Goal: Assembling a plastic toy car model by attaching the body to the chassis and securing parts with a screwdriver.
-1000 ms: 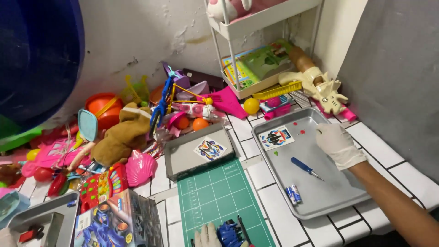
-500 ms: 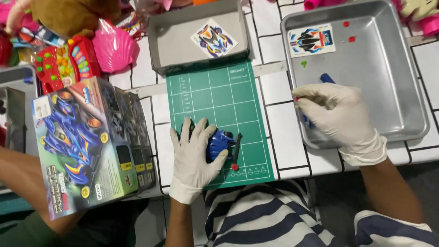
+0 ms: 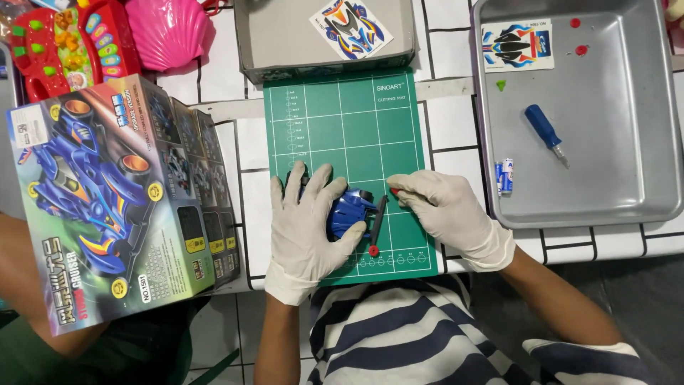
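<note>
From the head camera, we saw our gloved left hand [image 3: 308, 227] gripping the blue toy car [image 3: 350, 212] near the green cutting mat's [image 3: 342, 121] bottom edge, hiding most of it. Our right hand [image 3: 445, 212] pinched a tiny, barely visible red part [image 3: 394, 191] beside it.

Right hand [image 3: 449, 214]: withdrawn from the large metal tray [image 3: 641, 192] and brought onto the green cutting mat [image 3: 342, 114], fingertips at the toy car's red-tipped black bar [image 3: 377, 224].
Blue screwdriver [image 3: 545, 133]: uncovered, left lying in the tray.
Left hand [image 3: 310, 224]: kept laid over the blue toy car [image 3: 349, 209].
</note>
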